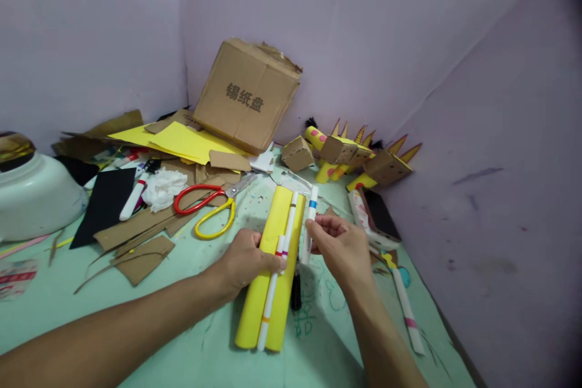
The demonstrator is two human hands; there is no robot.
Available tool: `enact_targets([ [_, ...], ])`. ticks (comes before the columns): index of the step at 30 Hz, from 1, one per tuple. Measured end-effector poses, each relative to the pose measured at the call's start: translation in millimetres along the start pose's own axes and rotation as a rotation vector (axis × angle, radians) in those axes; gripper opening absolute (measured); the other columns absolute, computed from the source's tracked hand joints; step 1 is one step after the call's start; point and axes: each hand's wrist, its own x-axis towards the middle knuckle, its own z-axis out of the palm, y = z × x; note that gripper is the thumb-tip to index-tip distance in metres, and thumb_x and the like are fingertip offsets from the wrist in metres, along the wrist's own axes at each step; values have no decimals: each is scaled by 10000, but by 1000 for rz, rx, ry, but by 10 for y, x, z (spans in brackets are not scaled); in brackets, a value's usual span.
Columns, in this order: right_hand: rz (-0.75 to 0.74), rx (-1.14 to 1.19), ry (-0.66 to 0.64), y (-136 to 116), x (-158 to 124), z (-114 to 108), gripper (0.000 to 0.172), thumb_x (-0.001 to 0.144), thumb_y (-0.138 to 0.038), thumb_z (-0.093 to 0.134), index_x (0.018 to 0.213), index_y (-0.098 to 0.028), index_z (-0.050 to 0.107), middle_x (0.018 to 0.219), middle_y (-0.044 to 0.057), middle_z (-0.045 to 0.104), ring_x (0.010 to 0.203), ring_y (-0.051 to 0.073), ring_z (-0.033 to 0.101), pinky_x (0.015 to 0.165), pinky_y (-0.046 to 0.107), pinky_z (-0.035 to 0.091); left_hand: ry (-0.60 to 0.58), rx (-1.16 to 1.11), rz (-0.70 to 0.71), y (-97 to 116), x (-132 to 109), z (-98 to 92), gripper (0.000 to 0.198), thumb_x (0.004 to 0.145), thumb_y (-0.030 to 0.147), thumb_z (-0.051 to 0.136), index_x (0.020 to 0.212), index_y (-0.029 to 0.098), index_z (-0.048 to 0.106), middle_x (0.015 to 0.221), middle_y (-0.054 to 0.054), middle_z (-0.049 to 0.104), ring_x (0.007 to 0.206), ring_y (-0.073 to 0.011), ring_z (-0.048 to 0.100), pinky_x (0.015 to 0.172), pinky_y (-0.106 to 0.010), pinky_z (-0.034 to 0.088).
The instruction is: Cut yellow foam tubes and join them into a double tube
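A yellow paper roll (268, 267) lies lengthwise on the green table (182, 327). Two white markers rest in its groove: one with red and orange bands (271, 300) and one with a purple band (290, 221). My left hand (248, 260) is closed on the roll's left side, thumb pressing the markers. My right hand (341, 245) pinches a white marker with a blue band (310, 224) just right of the roll. A black marker (296, 291) lies beside the roll, partly hidden.
Red and yellow scissors (209, 209), cardboard scraps (140, 254), a cardboard box (248, 94), yellow sheets (182, 140), a white bowl (34, 194), yellow and cardboard spiked figures (364, 160), a phone (379, 215) and a pink-banded marker (407, 312) surround the hands. Walls close in behind and right.
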Motion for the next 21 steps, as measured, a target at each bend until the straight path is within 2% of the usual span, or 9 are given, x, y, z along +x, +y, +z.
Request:
enact_targets([
  [5, 88, 74, -51, 13, -141, -124, 213, 616, -360, 647, 654, -153, 615, 457, -41, 544, 400, 115, 504, 428, 241, 467, 24, -9, 16, -14, 11, 7, 189, 447, 165, 695, 625, 125, 645, 507, -5, 658, 477, -164, 594, 475, -259, 484],
  [10, 150, 10, -135, 193, -565, -172, 244, 625, -395, 645, 671, -156, 627, 471, -29, 548, 429, 126, 489, 437, 249, 436, 29, -29, 29, -28, 31, 3, 188, 446, 169, 708, 608, 131, 622, 496, 9, 644, 463, -144, 575, 462, -241, 469],
  [13, 192, 31, -166, 305, -851, -125, 234, 628, -396, 635, 636, -163, 618, 447, -39, 510, 415, 120, 462, 418, 233, 388, 34, -27, 31, -21, 28, 7, 181, 455, 157, 702, 614, 125, 624, 505, 9, 644, 466, -135, 571, 460, -234, 466],
  [15, 160, 19, -126, 346, -995, -69, 229, 640, -393, 621, 627, -164, 623, 441, -37, 505, 413, 116, 453, 411, 221, 357, 42, -22, 28, -12, 20, 13, 180, 455, 147, 700, 617, 122, 624, 503, 10, 642, 461, -131, 567, 456, -230, 464],
  [18, 96, -33, -78, 367, -1116, 20, 223, 648, -386, 607, 632, -165, 636, 457, -20, 537, 422, 123, 473, 416, 219, 347, 55, -19, 26, -2, 4, 23, 173, 459, 137, 700, 609, 124, 615, 471, 23, 622, 433, -117, 546, 430, -215, 445],
  [21, 97, -52, -83, 377, -1149, 74, 232, 650, -396, 600, 621, -169, 635, 449, -15, 540, 414, 127, 477, 409, 219, 343, 58, -23, 24, 0, -7, 27, 163, 461, 122, 697, 598, 125, 608, 456, 32, 610, 416, -103, 529, 412, -200, 426],
])
